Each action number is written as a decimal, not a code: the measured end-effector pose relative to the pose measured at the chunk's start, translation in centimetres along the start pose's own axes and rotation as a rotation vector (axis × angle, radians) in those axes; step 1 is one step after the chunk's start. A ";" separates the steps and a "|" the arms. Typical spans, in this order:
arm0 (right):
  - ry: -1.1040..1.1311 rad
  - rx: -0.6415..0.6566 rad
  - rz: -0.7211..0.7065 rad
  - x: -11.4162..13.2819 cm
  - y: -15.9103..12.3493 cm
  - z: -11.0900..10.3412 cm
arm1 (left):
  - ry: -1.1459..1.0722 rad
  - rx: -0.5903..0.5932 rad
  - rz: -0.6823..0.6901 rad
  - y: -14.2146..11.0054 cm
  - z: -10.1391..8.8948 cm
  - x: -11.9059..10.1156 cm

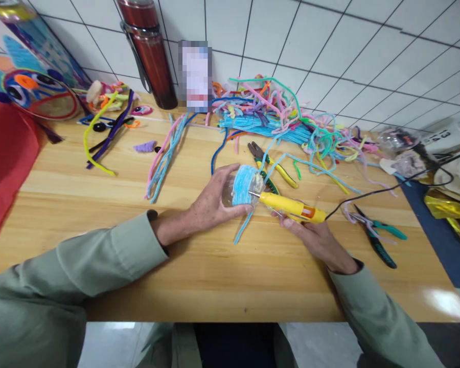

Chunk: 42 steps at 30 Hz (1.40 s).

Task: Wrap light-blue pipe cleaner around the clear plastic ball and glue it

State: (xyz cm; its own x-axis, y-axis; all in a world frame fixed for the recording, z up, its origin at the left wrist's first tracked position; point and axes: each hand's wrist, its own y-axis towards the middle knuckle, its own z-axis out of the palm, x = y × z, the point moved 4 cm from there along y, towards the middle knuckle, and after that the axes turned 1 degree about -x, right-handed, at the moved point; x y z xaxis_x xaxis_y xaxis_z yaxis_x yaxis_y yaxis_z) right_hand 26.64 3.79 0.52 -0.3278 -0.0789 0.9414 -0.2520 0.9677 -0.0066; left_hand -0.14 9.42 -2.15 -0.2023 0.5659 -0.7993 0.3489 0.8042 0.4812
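My left hand [214, 199] is closed around a clear plastic bottle piece [227, 193] partly wrapped in light blue pipe cleaner [244, 184]. In my right hand [310, 235] is a yellow hot glue gun [287, 205], its metal nozzle touching or very near the blue wrapping. A black cord runs from its back end to the right. Loose blue pipe cleaner ends stick out above and below the wrapped piece. Just behind it lie yellow-and-green pliers [278, 171], partly hidden by the glue gun and the wrapping.
Tangled pipe cleaners [268, 117] lie along the tiled wall, beside a phone [195, 76] and a red thermos [149, 56]. More pipe cleaners [166, 156] and a decorated bottle [42, 92] are at left. Teal-handled pliers [379, 235] rest at right, near gold foil [450, 204].
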 end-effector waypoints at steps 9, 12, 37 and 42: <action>0.000 -0.024 -0.023 0.0 0.0 -0.3 | -0.001 -0.009 0.010 0.0 -0.1 -0.2; -0.008 -0.013 -0.015 0.0 -0.1 -0.3 | -0.001 -0.004 -0.004 0.0 -0.1 -0.1; -0.057 -0.012 -0.021 0.1 0.2 -0.1 | -0.005 -0.027 0.019 0.1 0.0 0.0; -0.053 -0.007 -0.037 0.1 0.2 0.0 | -0.012 -0.022 0.011 0.0 0.1 0.1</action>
State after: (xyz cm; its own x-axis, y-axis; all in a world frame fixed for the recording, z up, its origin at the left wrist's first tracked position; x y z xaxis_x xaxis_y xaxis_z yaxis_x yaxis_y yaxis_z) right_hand 26.56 3.99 0.60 -0.3665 -0.1269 0.9217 -0.2584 0.9656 0.0302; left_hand -0.07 9.48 -2.23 -0.1874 0.5727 -0.7981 0.3312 0.8017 0.4975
